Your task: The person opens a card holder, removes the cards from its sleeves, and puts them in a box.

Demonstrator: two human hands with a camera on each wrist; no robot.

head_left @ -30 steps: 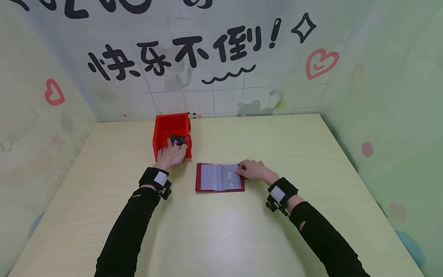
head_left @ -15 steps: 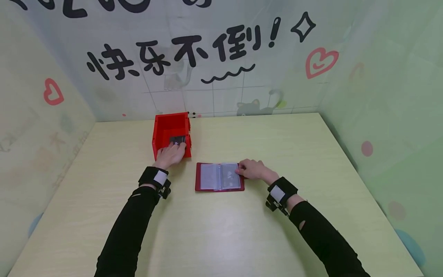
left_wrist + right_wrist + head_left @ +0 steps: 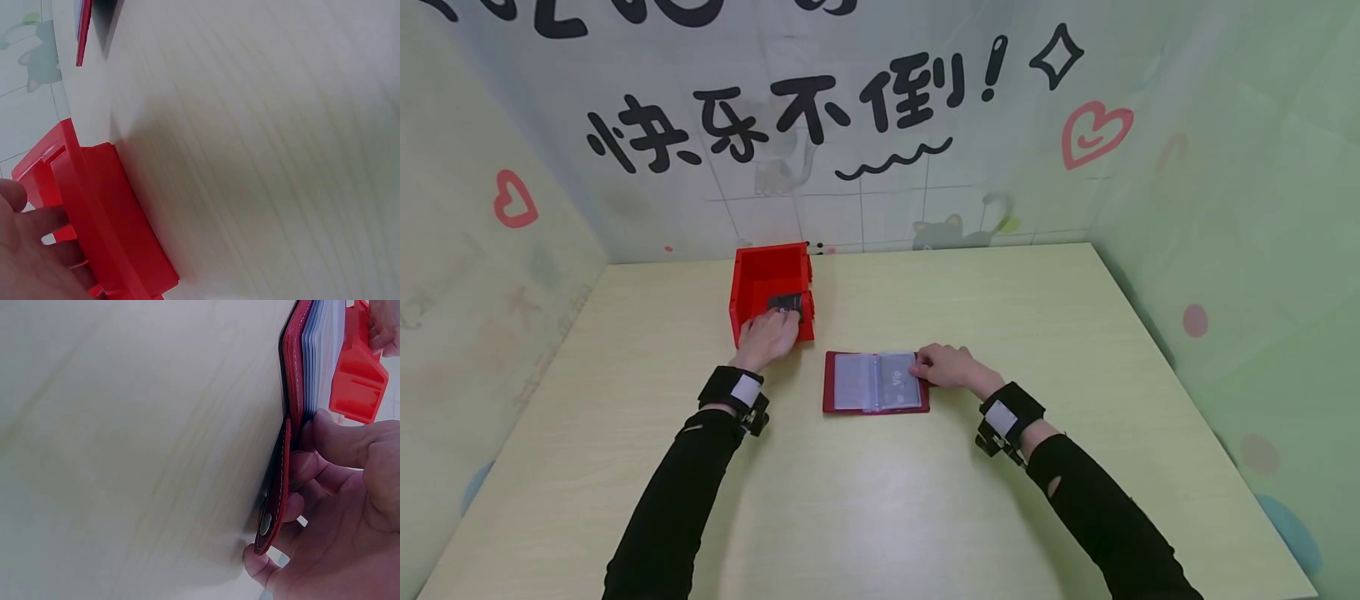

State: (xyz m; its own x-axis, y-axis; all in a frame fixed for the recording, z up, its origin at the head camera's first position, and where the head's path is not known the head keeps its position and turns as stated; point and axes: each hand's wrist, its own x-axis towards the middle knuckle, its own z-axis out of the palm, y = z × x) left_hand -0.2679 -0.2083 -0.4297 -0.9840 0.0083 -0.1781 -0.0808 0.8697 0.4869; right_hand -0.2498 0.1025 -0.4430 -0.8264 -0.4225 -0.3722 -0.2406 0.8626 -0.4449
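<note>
Lying open: album, red cover, clear sleeves, before the middle of the table's rear edge.
Count: one album; one red bin, left along that edge; one visible dark packet inside.
Right hand: pinching album's right edge.
Left hand: fingers at packet, grip cannot be told.
Change, one second: left fingers cover more packet.

pale tabletop | back wall | black lettering | green right wall

I record bright, even light in the head view, with pale glare on the tabletop; my left wrist view is dimmer, softly shadowed beside the red bin.
</note>
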